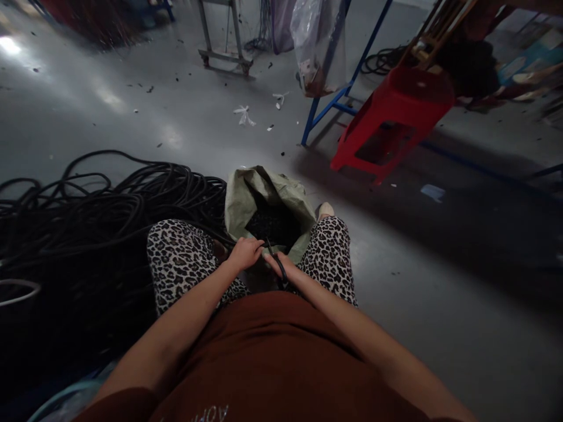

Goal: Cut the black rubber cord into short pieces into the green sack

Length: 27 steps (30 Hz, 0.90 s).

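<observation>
I sit with an open green woven sack [250,196] between my knees; dark pieces fill its inside [272,225]. My left hand [244,253] is curled at the sack's near rim, fingers closed on a thin black cable [281,271]. My right hand [276,265] lies just beside it, fingers stretched along the same cable, which loops over it. The two hands almost touch.
A large pile of coiled black cable [88,223] covers the floor to my left. A red plastic stool [391,117] lies tipped at the right, by a blue metal frame [325,99]. A hanging plastic bag [316,41] and scattered scraps lie on the grey floor beyond.
</observation>
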Tool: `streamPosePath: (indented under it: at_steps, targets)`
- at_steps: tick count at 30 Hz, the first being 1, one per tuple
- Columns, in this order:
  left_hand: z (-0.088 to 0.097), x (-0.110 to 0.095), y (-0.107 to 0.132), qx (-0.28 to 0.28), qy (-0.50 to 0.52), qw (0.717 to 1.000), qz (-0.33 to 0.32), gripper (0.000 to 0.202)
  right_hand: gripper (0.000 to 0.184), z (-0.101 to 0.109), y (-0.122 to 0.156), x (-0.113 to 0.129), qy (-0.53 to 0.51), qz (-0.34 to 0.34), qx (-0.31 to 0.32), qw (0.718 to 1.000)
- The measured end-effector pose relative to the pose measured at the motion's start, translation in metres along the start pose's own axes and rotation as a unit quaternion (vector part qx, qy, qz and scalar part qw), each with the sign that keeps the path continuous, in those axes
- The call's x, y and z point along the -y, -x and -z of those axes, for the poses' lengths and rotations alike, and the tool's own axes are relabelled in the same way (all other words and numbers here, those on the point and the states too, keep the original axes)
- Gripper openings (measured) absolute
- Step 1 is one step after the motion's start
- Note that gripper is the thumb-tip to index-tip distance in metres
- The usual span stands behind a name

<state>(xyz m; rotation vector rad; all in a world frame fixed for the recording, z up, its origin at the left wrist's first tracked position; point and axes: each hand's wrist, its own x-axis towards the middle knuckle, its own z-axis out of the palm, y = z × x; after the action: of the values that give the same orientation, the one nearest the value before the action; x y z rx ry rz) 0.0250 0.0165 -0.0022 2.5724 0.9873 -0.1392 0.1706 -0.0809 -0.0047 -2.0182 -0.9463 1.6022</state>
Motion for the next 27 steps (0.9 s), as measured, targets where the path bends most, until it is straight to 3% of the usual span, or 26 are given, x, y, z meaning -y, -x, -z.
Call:
streamPosePath:
  at_steps: [9, 17, 27]
  targets:
    - [-0.004, -0.001, -0.003, 0.000, 0.020, 1.000, 0.008, 0.032, 0.039, 0.001, 0.006, 0.004, -0.008, 0.015, -0.019, 1.000]
    - [0.001, 0.019, -0.001, -0.022, -0.027, 0.999, 0.014, 0.030, 0.035, 0.005, -0.002, -0.004, -0.019, 0.011, -0.076, 0.997]
    - [0.002, 0.021, 0.002, -0.002, -0.063, 0.998, 0.003, 0.028, 0.029, 0.005, -0.006, -0.007, 0.056, 0.002, -0.065, 0.996]
